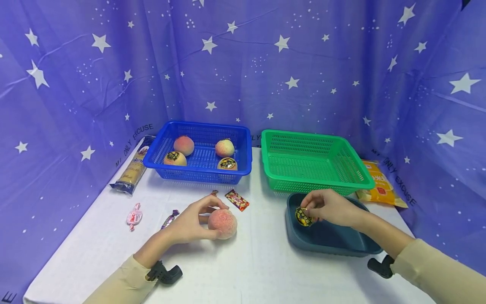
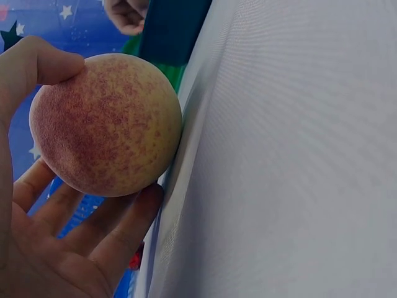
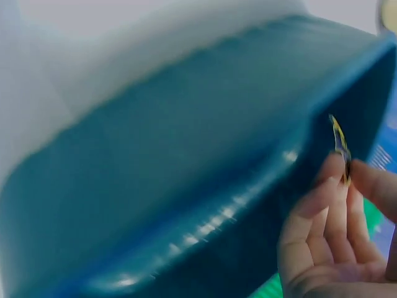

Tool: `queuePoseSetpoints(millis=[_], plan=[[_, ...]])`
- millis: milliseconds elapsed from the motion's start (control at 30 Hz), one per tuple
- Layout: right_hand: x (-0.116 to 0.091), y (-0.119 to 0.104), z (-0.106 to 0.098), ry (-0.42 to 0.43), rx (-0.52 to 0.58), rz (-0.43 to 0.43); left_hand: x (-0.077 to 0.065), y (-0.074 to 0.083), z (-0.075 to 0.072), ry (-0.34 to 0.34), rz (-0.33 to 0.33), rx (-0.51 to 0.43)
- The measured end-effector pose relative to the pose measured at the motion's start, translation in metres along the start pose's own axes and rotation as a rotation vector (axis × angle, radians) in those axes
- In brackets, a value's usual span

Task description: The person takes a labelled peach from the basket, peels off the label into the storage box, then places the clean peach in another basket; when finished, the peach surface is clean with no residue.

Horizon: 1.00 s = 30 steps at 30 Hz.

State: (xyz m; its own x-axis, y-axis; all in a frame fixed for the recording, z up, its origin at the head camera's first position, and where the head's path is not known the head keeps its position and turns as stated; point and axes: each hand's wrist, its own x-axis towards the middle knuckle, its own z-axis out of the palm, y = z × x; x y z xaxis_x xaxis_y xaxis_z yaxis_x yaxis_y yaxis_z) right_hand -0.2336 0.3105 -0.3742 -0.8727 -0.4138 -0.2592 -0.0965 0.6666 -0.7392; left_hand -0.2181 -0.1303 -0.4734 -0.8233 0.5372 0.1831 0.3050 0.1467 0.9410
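Head view: work surface is a table (image 1: 258,270) under a white cloth, filling the lower middle of the frame; a purple-blue curtain (image 1: 247,84) printed with white stars hangs behind it and at both sides, with dark lettering along its lower edge. Left hand (image 1: 190,221), lower centre-left, is clamped on a peach (image 1: 224,224), thumb and fingers spread round it. Left wrist view puts the peach right beside the cloth; contact cannot be told. Right hand (image 1: 330,207), right of centre, pinches a round black-and-gold label (image 1: 303,216) over the opening of a dark teal tub (image 1: 330,249); right wrist view shows the label edge-on, thumb and fingertip together on it. Whether it sits below the rim: cannot tell. Behind, centre-left, a blue basket (image 1: 197,174) contains four peaches (image 1: 184,145), some with dark labels; centre-right, a green basket (image 1: 303,166) stands just behind the tub. Yellow packet (image 1: 379,185) at right edge of the table, long packet (image 1: 133,169) at upper left. Sweets on the cloth: pink candy (image 1: 133,217) at left, purple candy (image 1: 170,218) near the left hand, red candy (image 1: 237,199) near centre, above the held peach.
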Motion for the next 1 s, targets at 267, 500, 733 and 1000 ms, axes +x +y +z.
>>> queuePoseSetpoints(millis=[267, 500, 733, 1000], plan=[[0.001, 0.013, 0.013, 0.074, 0.08, 0.134, -0.001, 0.0, 0.0, -0.007, 0.004, 0.004], [0.003, 0.018, 0.012, 0.075, 0.164, 0.235, 0.0, 0.0, 0.0, -0.008, 0.0, 0.007], [0.002, 0.022, 0.01, 0.093, 0.163, 0.265, -0.001, 0.001, 0.0, -0.007, 0.003, 0.009], [-0.009, 0.018, 0.001, 0.1, 0.091, 0.242, -0.001, 0.001, 0.0, -0.009, -0.002, -0.008]])
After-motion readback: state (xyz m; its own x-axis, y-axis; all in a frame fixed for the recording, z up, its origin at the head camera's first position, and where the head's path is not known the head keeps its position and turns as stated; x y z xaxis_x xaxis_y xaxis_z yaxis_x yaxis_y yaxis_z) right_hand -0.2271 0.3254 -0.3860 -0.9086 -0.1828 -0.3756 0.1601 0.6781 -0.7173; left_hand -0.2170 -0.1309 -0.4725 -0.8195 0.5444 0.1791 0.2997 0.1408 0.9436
